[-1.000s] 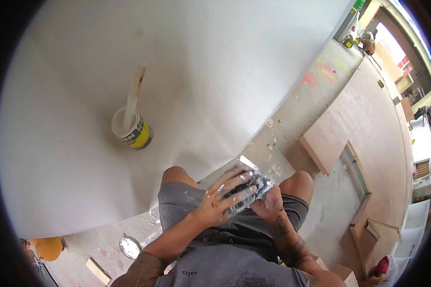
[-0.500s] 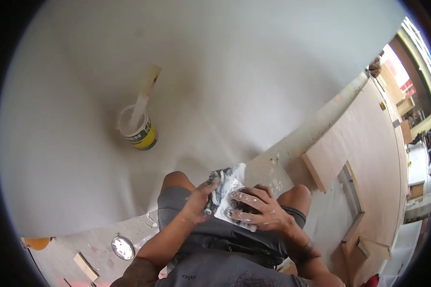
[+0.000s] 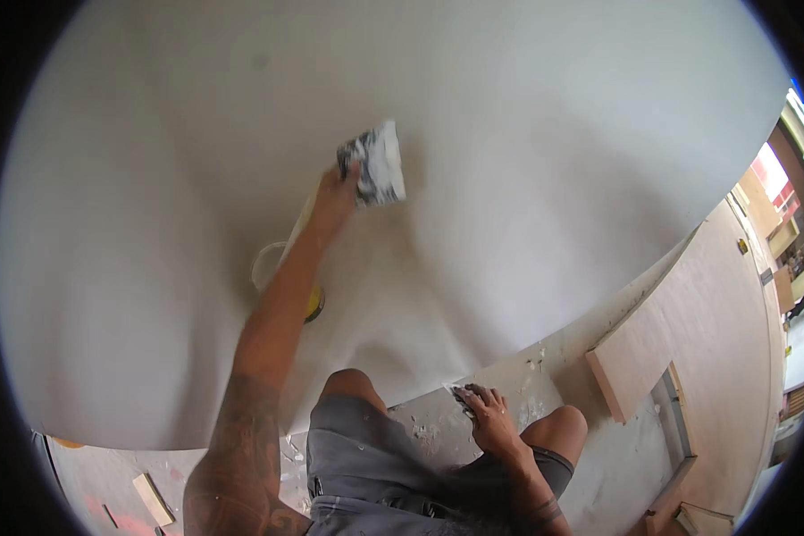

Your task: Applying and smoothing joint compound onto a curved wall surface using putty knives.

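Observation:
My left hand (image 3: pixel 335 201) is stretched far forward, closed on a flat rectangular putty spreader (image 3: pixel 377 165) smeared black and white. The spreader is over the large pale curved surface (image 3: pixel 509 179); I cannot tell whether it touches. Behind my left forearm a putty tub (image 3: pixel 315 304) with a yellow and dark label is mostly hidden. Only its white rim, some label and part of a pale stick show. Over my right thigh my right hand (image 3: pixel 491 420) grips a thin, dark, white-edged scraper (image 3: pixel 457 389), seen nearly edge-on.
The pale surface fills the view ahead and bends round me. At right stands a light wooden panel (image 3: pixel 697 304) with a cut-out and a thick edge. A wood offcut (image 3: pixel 154 498) lies on the stained floor (image 3: pixel 89 473) at lower left. Shelving and boards line the far right.
My hands have parted from in front of my lap. The left has swung forward and up with the spreader, its forearm now covering the tub. The right has dropped slightly toward my right thigh.

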Motion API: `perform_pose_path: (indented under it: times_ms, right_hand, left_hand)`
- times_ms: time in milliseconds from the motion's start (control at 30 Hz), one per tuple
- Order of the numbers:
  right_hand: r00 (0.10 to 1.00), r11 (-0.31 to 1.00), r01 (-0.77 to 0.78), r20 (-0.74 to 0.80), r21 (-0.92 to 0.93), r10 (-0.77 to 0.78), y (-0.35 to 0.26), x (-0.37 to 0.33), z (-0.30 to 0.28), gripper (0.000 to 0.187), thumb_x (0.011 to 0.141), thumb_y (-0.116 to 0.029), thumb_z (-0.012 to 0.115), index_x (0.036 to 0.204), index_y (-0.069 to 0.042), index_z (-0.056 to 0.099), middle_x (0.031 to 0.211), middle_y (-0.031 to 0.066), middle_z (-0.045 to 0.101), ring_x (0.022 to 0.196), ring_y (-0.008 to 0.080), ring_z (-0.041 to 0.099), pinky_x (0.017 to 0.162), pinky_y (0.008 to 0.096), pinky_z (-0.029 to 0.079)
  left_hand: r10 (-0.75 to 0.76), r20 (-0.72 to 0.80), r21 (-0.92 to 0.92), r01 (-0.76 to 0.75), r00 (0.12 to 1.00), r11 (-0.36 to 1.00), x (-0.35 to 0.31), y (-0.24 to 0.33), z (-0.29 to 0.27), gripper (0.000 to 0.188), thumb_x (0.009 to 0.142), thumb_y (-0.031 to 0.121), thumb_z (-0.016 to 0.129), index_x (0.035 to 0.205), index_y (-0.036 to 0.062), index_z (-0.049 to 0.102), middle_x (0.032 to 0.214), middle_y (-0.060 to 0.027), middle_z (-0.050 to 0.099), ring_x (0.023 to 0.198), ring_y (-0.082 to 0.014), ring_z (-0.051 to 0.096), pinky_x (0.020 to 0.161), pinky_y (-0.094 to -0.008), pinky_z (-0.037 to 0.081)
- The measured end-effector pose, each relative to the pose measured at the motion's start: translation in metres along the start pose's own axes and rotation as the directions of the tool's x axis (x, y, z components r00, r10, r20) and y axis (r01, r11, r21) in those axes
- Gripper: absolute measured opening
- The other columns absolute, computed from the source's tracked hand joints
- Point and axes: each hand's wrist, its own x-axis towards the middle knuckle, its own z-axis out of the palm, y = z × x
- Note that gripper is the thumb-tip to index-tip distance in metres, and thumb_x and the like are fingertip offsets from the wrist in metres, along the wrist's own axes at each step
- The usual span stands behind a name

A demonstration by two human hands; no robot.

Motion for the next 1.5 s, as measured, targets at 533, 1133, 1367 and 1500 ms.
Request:
perform_pose_path:
  times_ms: [533, 1133, 1367, 1500]
  right_hand:
    - [0.989, 0.990, -0.075, 0.139, 0.116, 0.058, 0.025, -0.019, 0.016, 0.048, 0.082, 0.002, 0.059, 0.129, -0.006, 0.058, 0.132, 0.0167, 0.056, 0.120, 0.0387, 0.050, 0.104, 0.0469, 0.040]
    - [0.992, 0.988, 0.006, 0.121, 0.152, -0.024, 0.024, -0.034, 0.000, 0.047, 0.083, -0.001, 0.057, 0.129, -0.009, 0.057, 0.132, 0.0135, 0.057, 0.120, 0.0359, 0.051, 0.102, 0.0467, 0.041]
    - [0.994, 0.985, 0.058, 0.081, 0.163, -0.072, 0.013, -0.033, 0.000, 0.051, 0.083, 0.002, 0.054, 0.132, -0.011, 0.057, 0.130, 0.0133, 0.058, 0.119, 0.0358, 0.052, 0.101, 0.0454, 0.042]
    - [0.993, 0.979, 0.016, 0.115, 0.202, -0.040, 0.011, -0.040, -0.005, 0.062, 0.077, 0.009, 0.054, 0.134, -0.013, 0.056, 0.131, 0.0131, 0.058, 0.119, 0.0352, 0.051, 0.103, 0.0437, 0.042]
  left_hand:
    - [0.139, -0.272, -0.093, -0.170, 0.952, 0.981, 0.213, 0.023, 0.063, 0.040, 0.105, 0.033, 0.047, 0.125, 0.0013, 0.059, 0.104, -0.0095, 0.069, 0.090, -0.0181, 0.062, 0.079, -0.0332, 0.050]
    - [-0.207, -0.043, -0.218, 0.193, 0.977, 0.957, -0.009, 0.091, 0.127, 0.038, 0.104, 0.031, 0.050, 0.119, -0.0027, 0.059, 0.102, -0.0055, 0.065, 0.089, -0.0126, 0.056, 0.083, -0.0287, 0.046]
    - [0.098, 0.016, -0.265, -0.091, 0.995, 0.960, -0.124, 0.113, 0.147, 0.034, 0.105, 0.025, 0.047, 0.123, -0.0032, 0.056, 0.104, -0.0053, 0.065, 0.093, -0.0101, 0.054, 0.086, -0.0281, 0.045]
    - [0.016, 0.102, -0.133, -0.002, 0.995, 0.991, -0.189, 0.163, 0.157, 0.029, 0.101, 0.010, 0.048, 0.126, -0.0024, 0.055, 0.106, -0.0076, 0.065, 0.099, -0.0122, 0.054, 0.090, -0.0289, 0.044]
